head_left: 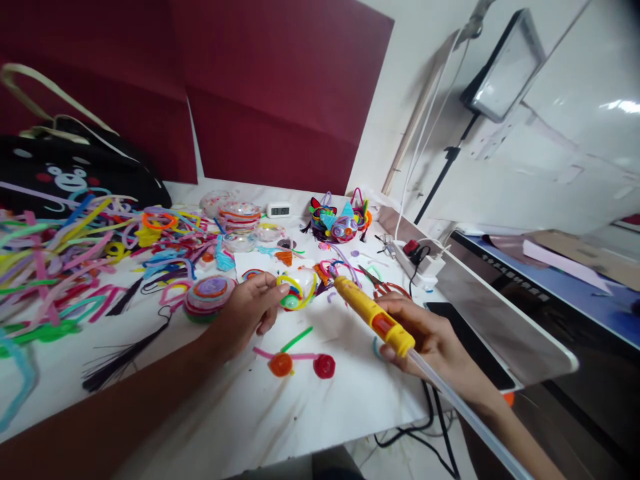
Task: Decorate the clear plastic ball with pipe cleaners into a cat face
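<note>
My left hand (255, 303) pinches the edge of a clear rounded piece decorated with coiled pipe cleaners (291, 293), rimmed in yellow with green and blue coils. In my right hand (425, 333) is a yellow glue gun (370, 313), a long clear glue stick trailing from its back end. The gun's nozzle points at the decorated piece, a short way to its right. Below them on the white tabletop lie an orange coil (281, 365), a red coil (325, 366), a pink pipe cleaner and a green pipe cleaner (297, 339).
Loose pipe cleaners (55, 267) heap up at the left, near a black bag (75, 167). Finished colourful ornaments (340, 220) stand at the back. Orange-handled scissors (385, 287), a power strip (419, 262) and a dark tablet-like slab (470, 347) are on the right. A small digital clock (278, 210) sits behind.
</note>
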Tool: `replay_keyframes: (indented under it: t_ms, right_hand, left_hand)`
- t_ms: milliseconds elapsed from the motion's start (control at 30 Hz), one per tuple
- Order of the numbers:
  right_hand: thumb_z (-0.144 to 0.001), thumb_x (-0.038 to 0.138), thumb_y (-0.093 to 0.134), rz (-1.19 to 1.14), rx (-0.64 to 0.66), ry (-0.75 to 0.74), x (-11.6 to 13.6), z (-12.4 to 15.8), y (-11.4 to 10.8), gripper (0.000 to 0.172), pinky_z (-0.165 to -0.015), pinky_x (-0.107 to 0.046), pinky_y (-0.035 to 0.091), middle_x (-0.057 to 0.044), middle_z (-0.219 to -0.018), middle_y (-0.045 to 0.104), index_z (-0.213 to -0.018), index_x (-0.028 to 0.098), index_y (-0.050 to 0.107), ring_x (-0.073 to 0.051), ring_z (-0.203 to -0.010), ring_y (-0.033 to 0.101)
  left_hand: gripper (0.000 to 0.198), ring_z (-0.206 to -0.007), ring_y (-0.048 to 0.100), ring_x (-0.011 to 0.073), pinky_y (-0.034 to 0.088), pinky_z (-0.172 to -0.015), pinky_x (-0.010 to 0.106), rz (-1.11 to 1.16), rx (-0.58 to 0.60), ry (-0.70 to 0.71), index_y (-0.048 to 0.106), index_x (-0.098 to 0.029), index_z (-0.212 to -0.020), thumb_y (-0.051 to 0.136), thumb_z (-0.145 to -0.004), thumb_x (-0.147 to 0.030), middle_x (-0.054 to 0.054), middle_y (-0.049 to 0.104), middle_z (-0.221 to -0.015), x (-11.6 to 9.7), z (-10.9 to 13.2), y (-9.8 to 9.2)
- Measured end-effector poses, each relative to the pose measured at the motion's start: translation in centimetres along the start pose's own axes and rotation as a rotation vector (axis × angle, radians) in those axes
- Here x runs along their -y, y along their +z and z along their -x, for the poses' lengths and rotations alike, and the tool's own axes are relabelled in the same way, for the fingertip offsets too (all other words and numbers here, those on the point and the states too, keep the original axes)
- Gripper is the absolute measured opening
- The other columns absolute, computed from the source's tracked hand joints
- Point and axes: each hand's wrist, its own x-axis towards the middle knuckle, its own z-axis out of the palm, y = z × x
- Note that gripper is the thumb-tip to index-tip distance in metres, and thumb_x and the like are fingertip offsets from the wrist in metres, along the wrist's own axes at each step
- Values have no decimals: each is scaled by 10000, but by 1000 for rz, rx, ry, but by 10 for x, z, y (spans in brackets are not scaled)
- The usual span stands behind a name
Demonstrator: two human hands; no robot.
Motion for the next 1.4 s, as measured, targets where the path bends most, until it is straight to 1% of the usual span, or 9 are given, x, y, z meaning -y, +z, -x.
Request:
replay_keyframes:
  t_ms: [133, 267, 433, 500, 633, 767, 867, 1133, 1400]
  right_hand:
    - [-757, 272, 736, -83, 30, 3, 2, -1, 7, 310, -745, -294, 519, -61, -1052, 633, -1055, 278, 653, -219, -916, 624]
    - [-753, 380, 756, -171, 117, 87, 0, -2, 10, 341, -668, -286, 502, -50, -970, 631, -1067, 289, 660, -210, -822, 610]
    - [-758, 444, 743, -233, 150, 83, -5, -4, 13, 358, -767, -321, 490, -57, -996, 609, -1056, 257, 675, -209, -833, 585]
    - [-751, 443, 747, -245, 146, 77, -6, -5, 14, 361, -795, -330, 481, -57, -1001, 603, -1047, 249, 676, -211, -849, 576]
    - [-753, 432, 742, -239, 158, 55, -6, -6, 15, 342, -808, -338, 473, -44, -946, 595, -1038, 255, 676, -195, -795, 555]
    - [-760, 427, 733, -238, 173, 57, -6, -7, 15, 322, -795, -332, 465, -47, -983, 589, -1037, 273, 675, -208, -846, 554]
    - [-760, 437, 732, -253, 184, 69, -7, -8, 15, 334, -786, -329, 455, -42, -964, 577, -1046, 272, 677, -203, -825, 542]
    - [-749, 436, 748, -305, 165, 66, -9, -9, 18, 392, -778, -328, 432, -61, -991, 595, -1081, 239, 684, -220, -885, 561]
    - [-738, 413, 765, -330, 137, 70, -11, -9, 21, 370, -757, -314, 429, -50, -986, 607, -1067, 258, 696, -209, -865, 561]
  left_hand:
    - [297, -282, 256, 34, 144, -350, 176, -3, 10, 0, 453, -208, -706, 673, -776, -395, -98, 391, -322, -2, 3, 2]
    - [307, -281, 267, 33, 156, -349, 173, 3, 25, 2, 464, -204, -701, 679, -768, -412, -95, 395, -321, -3, 5, 3]
    - [321, -275, 270, 29, 136, -342, 159, 9, 58, -1, 456, -202, -709, 684, -764, -420, -104, 401, -331, -3, 5, 2]
    - [330, -272, 268, 25, 134, -341, 152, 8, 69, 0, 439, -203, -705, 679, -769, -421, -107, 400, -328, -3, 5, 2]
    - [310, -268, 265, 20, 141, -346, 139, 3, 69, 15, 424, -206, -719, 645, -801, -407, -113, 391, -321, -2, 6, 3]
    - [283, -258, 263, 20, 135, -344, 133, 2, 76, 19, 420, -210, -737, 621, -825, -389, -118, 390, -310, -1, 7, 4]
    - [291, -255, 267, 18, 140, -341, 129, 5, 80, 25, 414, -209, -728, 622, -827, -386, -118, 393, -306, -1, 6, 4]
    - [331, -250, 290, 22, 151, -322, 127, 18, 98, 43, 400, -209, -707, 660, -797, -394, -120, 403, -317, 1, 4, 2]
    - [321, -250, 308, 24, 158, -322, 128, 14, 96, 41, 409, -208, -709, 665, -795, -383, -119, 412, -319, 2, 5, 2]
